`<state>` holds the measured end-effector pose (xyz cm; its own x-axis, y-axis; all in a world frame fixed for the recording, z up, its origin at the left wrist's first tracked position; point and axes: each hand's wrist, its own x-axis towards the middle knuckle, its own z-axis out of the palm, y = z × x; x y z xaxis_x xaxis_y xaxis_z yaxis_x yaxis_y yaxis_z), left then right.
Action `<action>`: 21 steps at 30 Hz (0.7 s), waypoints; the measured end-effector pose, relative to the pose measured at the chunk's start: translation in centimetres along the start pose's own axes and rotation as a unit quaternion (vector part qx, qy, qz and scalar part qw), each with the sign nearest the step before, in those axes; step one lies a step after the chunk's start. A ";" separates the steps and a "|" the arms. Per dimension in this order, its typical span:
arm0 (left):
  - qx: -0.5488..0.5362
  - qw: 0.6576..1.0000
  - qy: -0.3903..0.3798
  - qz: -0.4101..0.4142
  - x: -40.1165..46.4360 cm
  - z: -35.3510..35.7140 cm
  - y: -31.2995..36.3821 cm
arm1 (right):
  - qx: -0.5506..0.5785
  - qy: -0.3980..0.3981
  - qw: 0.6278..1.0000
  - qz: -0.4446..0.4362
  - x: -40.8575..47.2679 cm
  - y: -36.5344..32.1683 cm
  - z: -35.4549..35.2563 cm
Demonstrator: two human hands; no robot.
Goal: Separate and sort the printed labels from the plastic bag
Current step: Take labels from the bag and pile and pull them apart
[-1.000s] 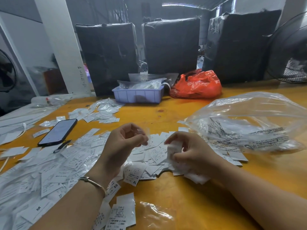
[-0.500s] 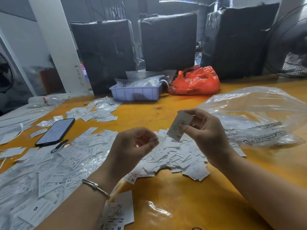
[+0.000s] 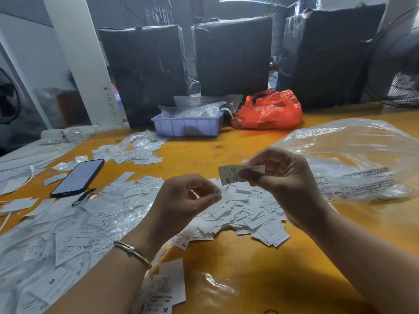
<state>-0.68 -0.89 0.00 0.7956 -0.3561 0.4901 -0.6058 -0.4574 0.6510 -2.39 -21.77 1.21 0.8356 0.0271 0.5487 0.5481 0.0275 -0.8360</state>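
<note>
My right hand point(image 3: 285, 184) pinches a small white label marked XS point(image 3: 227, 175) between thumb and fingers, held above a loose pile of printed labels point(image 3: 249, 219) on the yellow table. My left hand point(image 3: 186, 200) hovers just left of that label, fingers curled with thumb and fingertips close together; I see nothing between them. The big clear plastic bag point(image 3: 353, 155) lies puffed up to the right, behind my right hand, with some labels still inside. Many sorted labels point(image 3: 68, 234) cover the table's left side, and a few M labels point(image 3: 166, 291) lie near the front edge.
A dark phone point(image 3: 78, 177) lies face up at the left among the labels. At the back stand a blue tray point(image 3: 186, 128) with clear bags, a red plastic bag point(image 3: 267, 112) and black wrapped boxes point(image 3: 233, 55). A fan point(image 3: 399, 66) stands far right.
My right hand lifted one label out of the pile and brought it up in front of me, turning it so XS shows. My left hand stayed curled in place.
</note>
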 end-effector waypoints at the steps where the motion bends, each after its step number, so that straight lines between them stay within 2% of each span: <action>1: -0.004 1.000 -0.001 -0.002 0.0 0.0 0.0 | -0.001 -0.003 1.000 -0.002 0.0 0.0 0.0; 8: -0.039 0.999 -0.011 -0.013 0.0 -0.1 0.0 | -0.023 -0.024 0.999 -0.009 -0.2 -0.3 0.2; 14: -0.109 0.993 -0.019 -0.042 -0.1 -0.4 0.1 | -0.112 -0.022 0.992 -0.047 -0.5 -0.1 0.6; 21: -0.109 0.992 -0.037 -0.057 0.0 -0.3 0.1 | -0.150 -0.005 0.986 -0.079 -0.5 -0.2 0.7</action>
<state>-0.74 -0.69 0.19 0.8515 -0.3738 0.3677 -0.4893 -0.3143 0.8135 -2.91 -21.12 1.11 0.7395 0.0559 0.6708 0.6590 -0.2636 -0.7045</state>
